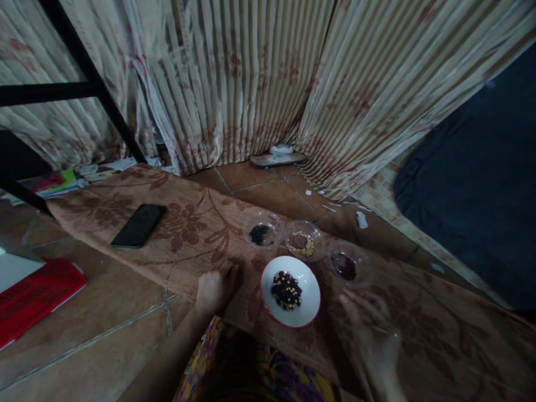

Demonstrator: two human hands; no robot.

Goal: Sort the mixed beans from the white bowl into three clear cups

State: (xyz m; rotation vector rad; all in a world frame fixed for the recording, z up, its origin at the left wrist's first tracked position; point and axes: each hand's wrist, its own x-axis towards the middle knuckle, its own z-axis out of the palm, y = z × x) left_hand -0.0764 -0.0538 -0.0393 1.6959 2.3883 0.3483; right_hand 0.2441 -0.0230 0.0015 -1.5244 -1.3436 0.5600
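- Resting on the brown patterned cloth (201, 226), one left hand (215, 286) has its fingers folded in toward the palm; whether anything lies inside them, I cannot tell.
- One right hand (372, 324) stands on the other side of the bowl, fingers drawn narrow around one thin object (391, 335), too blurred to identify.
- One white bowl (310, 298) with a red rim sits on the cloth between the two hands, touched by neither.
- One heap of mixed beans (287, 290), dark and yellow, lies in the bowl, toward its left side; the pieces are too small to count.
- Three clear cups stand in a slanting row just beyond the bowl: the left cup (276, 228) holds black beans (258, 234), the middle cup (317, 237) yellow beans (307, 245), and the right cup (360, 261) dark red beans (347, 268).
- The right hand is near the right cup; the left hand is nearest the bowl.
- One dark phone (139, 225) lies flat on the cloth, well apart from the cups.
- One small skateboard (272, 160) is on the tiled floor, by the striped curtain (234, 84).
- One red bag (42, 296) shows at the left edge.
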